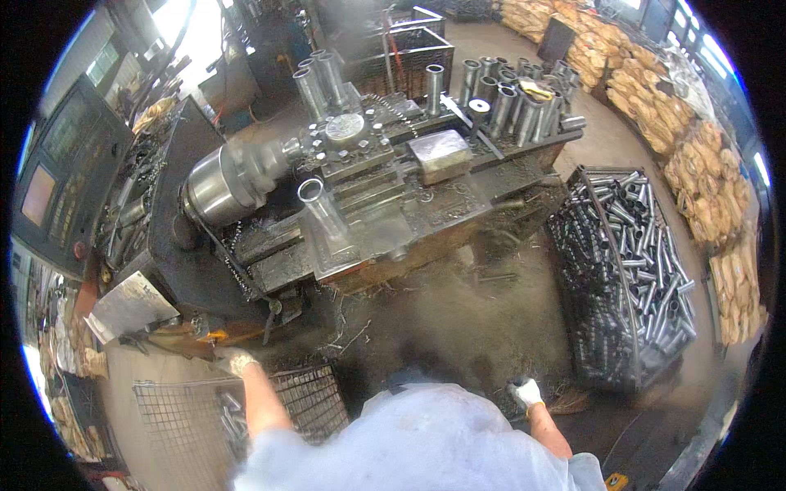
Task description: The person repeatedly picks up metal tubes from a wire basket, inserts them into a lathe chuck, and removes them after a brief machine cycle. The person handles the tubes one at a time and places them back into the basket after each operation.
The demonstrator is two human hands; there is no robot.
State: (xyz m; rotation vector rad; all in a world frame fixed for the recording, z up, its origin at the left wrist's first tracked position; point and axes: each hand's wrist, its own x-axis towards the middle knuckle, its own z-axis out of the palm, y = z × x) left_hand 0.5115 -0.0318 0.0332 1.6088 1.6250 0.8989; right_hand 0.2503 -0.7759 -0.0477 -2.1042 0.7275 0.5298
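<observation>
My left hand (237,361), in a pale work glove, is low at the left, close to a small orange-yellow item (214,336) by the machine's lower edge. Its fingers are blurred, and whether they touch anything I cannot tell. Well apart from the machine, my right hand (525,393) hangs low at the right in a white glove with dark fingertips; its grip is unclear. Ahead stands a metal lathe with a large shiny chuck (221,186) and a bolted tool post (345,128). One metal tube (322,209) stands upright on its near ledge, beside a silver block (440,153).
Several upright tubes (503,106) crowd the lathe's right end, with others behind the tool post. A mesh bin (622,270) full of tubes stands at the right. Near my left arm is a wire basket (309,401). A control panel (61,176) rises at far left; wrapped stacks (647,98) line the right.
</observation>
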